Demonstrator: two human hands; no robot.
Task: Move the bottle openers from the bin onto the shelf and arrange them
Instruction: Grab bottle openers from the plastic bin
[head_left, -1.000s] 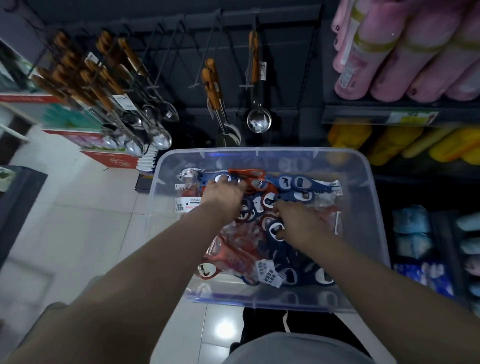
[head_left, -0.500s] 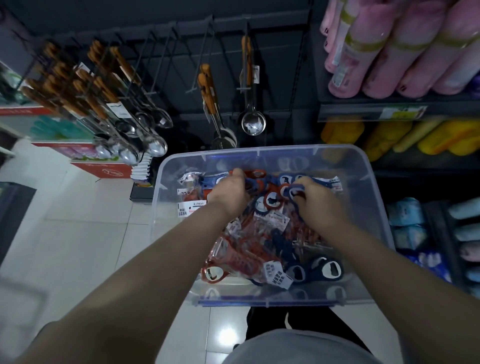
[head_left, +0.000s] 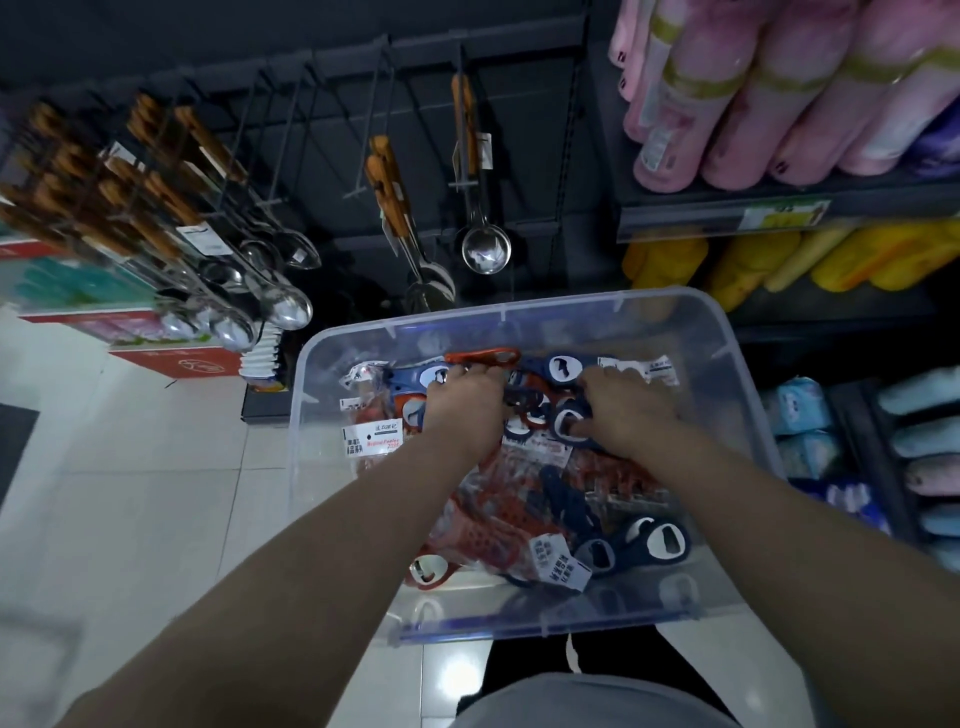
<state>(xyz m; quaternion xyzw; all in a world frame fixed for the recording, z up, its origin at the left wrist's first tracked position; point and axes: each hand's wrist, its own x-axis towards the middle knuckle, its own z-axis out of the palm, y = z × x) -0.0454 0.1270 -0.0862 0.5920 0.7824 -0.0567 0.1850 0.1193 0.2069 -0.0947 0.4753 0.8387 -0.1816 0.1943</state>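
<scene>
so the big dark rack fills the back, with spoons hanging on the left and a ladle near the middle; a few hooks between them look bare, so my guess is that's where the stock goes.

below it sits the clear bin, pulled in close to the person's legs; all the openers are inside it, a messy heap of orange and blue ones in crinkly packs with white tags; none on the rack that i can see.

both hands are down in the far end of the heap; left hand has its fingers curled into the openers, clutching a bunch near a long orange one; right hand is curled round some blue ones, thumb pressed at the ring of one.

reads to me like the grab step, very early on; nothing's been hung yet. next move probably needs a clean lift out of the tangle, since the packs and tags look like they'd snag each other; then line up each hang hole with a bare hook and keep colours together; dropping a few on the way up seems the likeliest slip.
</scene>
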